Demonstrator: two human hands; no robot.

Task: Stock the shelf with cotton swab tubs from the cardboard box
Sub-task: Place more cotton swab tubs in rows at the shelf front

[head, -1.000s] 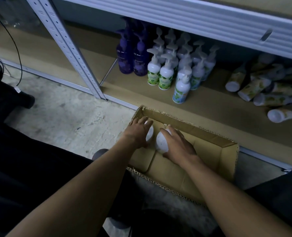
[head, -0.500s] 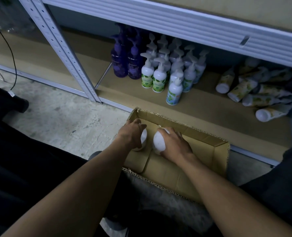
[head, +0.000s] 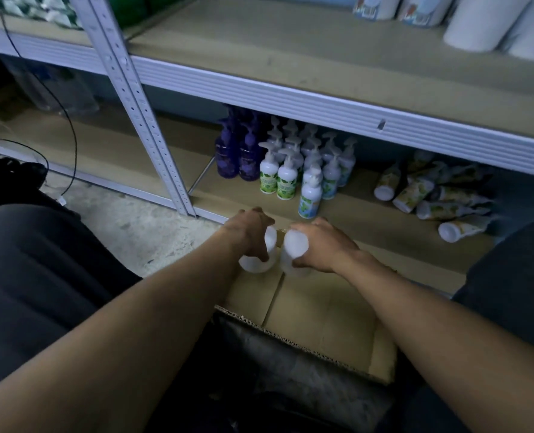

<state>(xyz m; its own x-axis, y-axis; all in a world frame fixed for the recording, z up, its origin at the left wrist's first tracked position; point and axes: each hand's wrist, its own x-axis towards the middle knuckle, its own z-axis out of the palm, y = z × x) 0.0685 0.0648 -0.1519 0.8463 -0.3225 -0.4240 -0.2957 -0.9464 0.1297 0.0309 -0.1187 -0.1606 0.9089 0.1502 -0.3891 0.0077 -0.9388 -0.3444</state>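
— While both arms reach over the cardboard box (head: 306, 310), what does each grip hold?
— The left hand (head: 248, 234) is wrapped around 1 white tub (head: 261, 260), and the right hand (head: 322, 245) is wrapped around a 2nd tub (head: 295, 245).
— Where are the tubs?
— Side by side, just apart, above the box's far end, in front of the bottom shelf (head: 368, 226).
— What's on that shelf?
— Pump bottles (head: 286, 179) stand upright behind the hands; tubes (head: 431, 198) lie on their sides further right.
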